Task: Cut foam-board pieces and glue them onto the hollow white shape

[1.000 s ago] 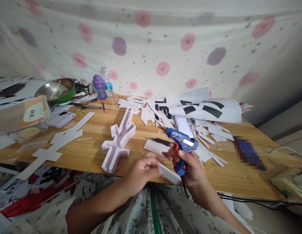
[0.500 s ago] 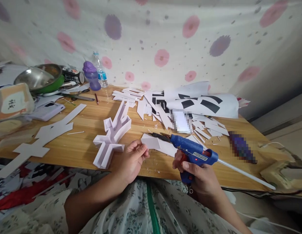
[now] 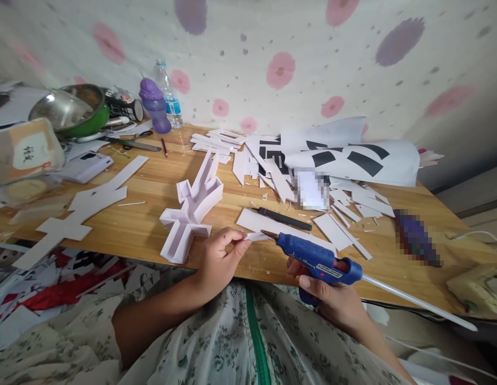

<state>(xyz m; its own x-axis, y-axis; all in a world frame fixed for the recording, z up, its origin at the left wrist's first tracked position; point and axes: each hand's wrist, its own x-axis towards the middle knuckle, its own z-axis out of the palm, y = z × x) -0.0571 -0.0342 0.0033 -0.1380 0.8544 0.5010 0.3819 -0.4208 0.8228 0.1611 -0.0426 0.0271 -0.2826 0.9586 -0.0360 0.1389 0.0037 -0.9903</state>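
While left hand (image 3: pixel 218 256) pinches white strip (image 3: pixel 257 236), right hand (image 3: pixel 332 297) grips glue gun (image 3: pixel 318 260); labels unreadable.

I count one blue hot glue gun (image 3: pixel 318 260), one black-handled craft knife (image 3: pixel 286 218), one white three-dimensional foam-board letter (image 3: pixel 192 211), one flat white foam-board cutout (image 3: pixel 82 211), one purple lidded plastic cup (image 3: pixel 155 105), one clear plastic water bottle (image 3: pixel 169 96) and one steel bowl with a green rim (image 3: pixel 69 109) on the tabletop (image 3: pixel 152 235).
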